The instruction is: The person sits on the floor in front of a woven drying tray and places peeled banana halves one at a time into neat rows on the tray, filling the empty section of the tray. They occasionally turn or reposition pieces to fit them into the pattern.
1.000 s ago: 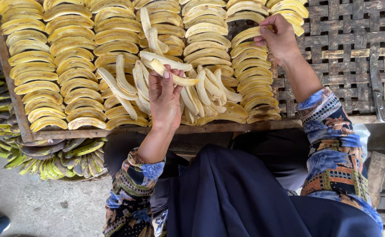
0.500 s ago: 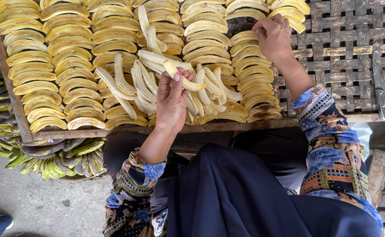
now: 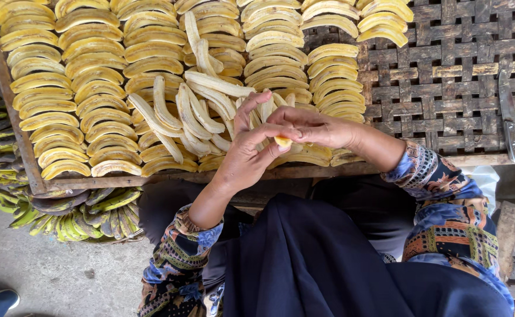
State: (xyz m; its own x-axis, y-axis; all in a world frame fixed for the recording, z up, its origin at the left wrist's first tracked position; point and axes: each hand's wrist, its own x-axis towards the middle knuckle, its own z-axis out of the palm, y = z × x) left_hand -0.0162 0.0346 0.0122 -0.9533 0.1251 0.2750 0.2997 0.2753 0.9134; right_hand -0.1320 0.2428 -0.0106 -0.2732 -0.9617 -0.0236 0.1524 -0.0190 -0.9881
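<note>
Entry, near to far.

Left hand (image 3: 247, 154) and right hand (image 3: 316, 127): now met at the tray's near edge, fingertips together on one peeled banana piece (image 3: 283, 141), a narrow pinching grip from each. A second ago the right hand was out at 1 o'clock over the rows and the left held a piece alone; the piece is now worked two-handed.

Loose peeled bananas (image 3: 201, 111): heaped at 11 o'clock of the hands.

Woven tray (image 3: 457, 88): sliced bananas (image 3: 81, 94) in rows; bare weave at 2 o'clock, a knife (image 3: 508, 114) there.

Unpeeled green bananas (image 3: 75, 214): below, at 9 o'clock.
</note>
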